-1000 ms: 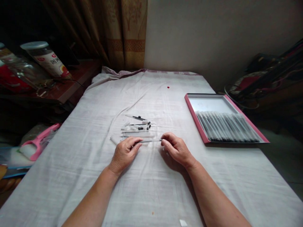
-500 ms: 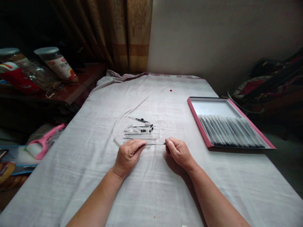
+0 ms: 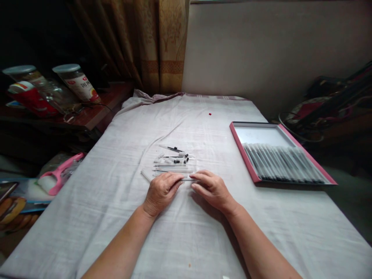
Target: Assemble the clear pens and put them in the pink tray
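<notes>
My left hand (image 3: 161, 190) and my right hand (image 3: 210, 187) rest on a white cloth (image 3: 186, 217), fingertips almost meeting. Between them both pinch a thin clear pen (image 3: 187, 179), of which only a short piece shows. Just beyond my fingers lies a small scatter of pen parts (image 3: 173, 159): clear barrels, thin refills and black caps. At the right stands a pink-edged tray (image 3: 240, 145) holding a row of several finished pens (image 3: 283, 164).
A tiny red speck (image 3: 209, 114) lies far back on the cloth. To the left a dark wooden shelf (image 3: 95, 112) carries jars (image 3: 76, 82). A pink-handled tool (image 3: 57, 179) lies lower left. Bags and clutter (image 3: 334, 104) fill the right side. A curtain (image 3: 157, 42) hangs behind.
My right hand has moved left toward my left hand, so much less of the pen shows between them. The camera has tilted slightly.
</notes>
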